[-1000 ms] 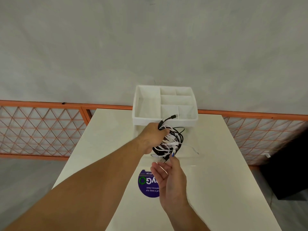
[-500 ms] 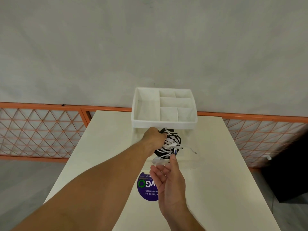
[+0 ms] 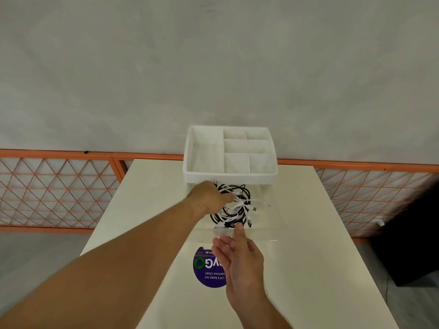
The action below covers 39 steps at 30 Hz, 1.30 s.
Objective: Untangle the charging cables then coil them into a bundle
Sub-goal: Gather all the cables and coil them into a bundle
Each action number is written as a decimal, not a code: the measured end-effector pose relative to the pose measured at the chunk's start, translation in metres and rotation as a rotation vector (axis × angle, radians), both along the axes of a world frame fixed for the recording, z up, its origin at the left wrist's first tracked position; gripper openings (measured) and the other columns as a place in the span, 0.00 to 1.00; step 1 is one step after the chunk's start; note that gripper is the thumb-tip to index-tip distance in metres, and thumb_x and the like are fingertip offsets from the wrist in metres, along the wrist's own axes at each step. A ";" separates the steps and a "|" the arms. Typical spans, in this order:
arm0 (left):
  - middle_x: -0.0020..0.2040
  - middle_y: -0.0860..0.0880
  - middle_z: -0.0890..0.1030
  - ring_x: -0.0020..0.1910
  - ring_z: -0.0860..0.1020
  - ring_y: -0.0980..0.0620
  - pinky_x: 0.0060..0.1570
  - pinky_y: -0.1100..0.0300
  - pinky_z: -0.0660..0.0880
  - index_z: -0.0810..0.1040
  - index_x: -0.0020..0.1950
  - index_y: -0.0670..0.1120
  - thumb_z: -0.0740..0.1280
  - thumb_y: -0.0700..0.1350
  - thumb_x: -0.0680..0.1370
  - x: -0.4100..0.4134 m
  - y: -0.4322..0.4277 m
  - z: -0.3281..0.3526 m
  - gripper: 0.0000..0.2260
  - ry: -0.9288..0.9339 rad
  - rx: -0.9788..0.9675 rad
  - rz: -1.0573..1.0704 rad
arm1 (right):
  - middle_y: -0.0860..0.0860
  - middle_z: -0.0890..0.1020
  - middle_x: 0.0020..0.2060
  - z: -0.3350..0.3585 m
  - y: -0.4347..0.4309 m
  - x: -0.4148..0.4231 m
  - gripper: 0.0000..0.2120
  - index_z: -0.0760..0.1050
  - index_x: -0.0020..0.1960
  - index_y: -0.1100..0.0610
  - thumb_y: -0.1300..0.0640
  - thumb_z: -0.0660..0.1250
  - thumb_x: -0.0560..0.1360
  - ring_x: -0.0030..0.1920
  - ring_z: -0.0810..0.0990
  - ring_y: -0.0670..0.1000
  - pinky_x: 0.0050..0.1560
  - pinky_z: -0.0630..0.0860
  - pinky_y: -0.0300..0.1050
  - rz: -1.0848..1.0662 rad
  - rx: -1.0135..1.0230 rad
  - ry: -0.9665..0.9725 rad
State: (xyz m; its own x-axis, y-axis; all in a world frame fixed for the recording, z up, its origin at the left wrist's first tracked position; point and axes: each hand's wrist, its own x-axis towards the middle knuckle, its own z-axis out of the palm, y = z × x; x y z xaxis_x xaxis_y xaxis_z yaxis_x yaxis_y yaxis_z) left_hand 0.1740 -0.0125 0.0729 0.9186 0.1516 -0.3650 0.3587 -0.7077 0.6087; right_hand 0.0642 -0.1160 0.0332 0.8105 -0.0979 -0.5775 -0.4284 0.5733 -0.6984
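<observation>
Cream table (image 3: 308,233) against a grey wall (image 3: 213,67). Left hand (image 3: 209,198) curls its fingers into tangled black and white cables (image 3: 240,210), gripping them. Right hand (image 3: 240,260) is open, one fingertip touching the tangle's near edge. Just beyond the fingers stands a white divided organizer (image 3: 228,176); beneath the right palm lies a purple sticker (image 3: 209,274).

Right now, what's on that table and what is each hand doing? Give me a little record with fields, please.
Surface: cream table, orange lattice fence behind it
Organiser: white divided organiser at the table's far edge; its compartments look empty
Cables: black and white cable tangle, unsorted, just in front of the organiser
Left hand: grips the tangle from the left
Right hand: open, fingers relaxed, one fingertip at the tangle's near edge
Other: round purple sticker on the table, partly hidden by the right hand
</observation>
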 end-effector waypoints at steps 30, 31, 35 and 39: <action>0.50 0.48 0.80 0.48 0.77 0.49 0.44 0.63 0.73 0.77 0.54 0.45 0.54 0.40 0.83 -0.014 0.008 0.009 0.11 -0.293 -0.014 -0.227 | 0.60 0.85 0.47 0.000 -0.007 0.032 0.13 0.78 0.52 0.65 0.55 0.69 0.77 0.48 0.85 0.56 0.51 0.81 0.47 0.126 -0.024 -0.112; 0.50 0.48 0.80 0.49 0.77 0.50 0.44 0.64 0.73 0.78 0.55 0.45 0.55 0.40 0.83 -0.015 0.009 0.009 0.12 -0.305 0.002 -0.233 | 0.60 0.85 0.47 0.001 -0.005 0.036 0.12 0.78 0.52 0.65 0.55 0.69 0.77 0.48 0.85 0.56 0.50 0.81 0.47 0.125 -0.032 -0.112; 0.48 0.50 0.80 0.48 0.78 0.49 0.45 0.63 0.72 0.79 0.55 0.45 0.57 0.41 0.82 -0.013 0.013 0.011 0.11 -0.435 0.133 -0.270 | 0.60 0.84 0.47 0.003 0.000 0.053 0.09 0.78 0.51 0.62 0.56 0.68 0.77 0.48 0.85 0.56 0.50 0.81 0.47 0.121 -0.029 -0.108; 0.56 0.48 0.79 0.56 0.76 0.49 0.55 0.63 0.71 0.79 0.60 0.43 0.60 0.40 0.81 -0.007 0.018 0.013 0.12 -0.695 0.322 -0.294 | 0.60 0.83 0.49 0.003 0.003 0.067 0.07 0.78 0.50 0.60 0.55 0.68 0.78 0.49 0.85 0.55 0.50 0.81 0.46 0.146 -0.037 -0.113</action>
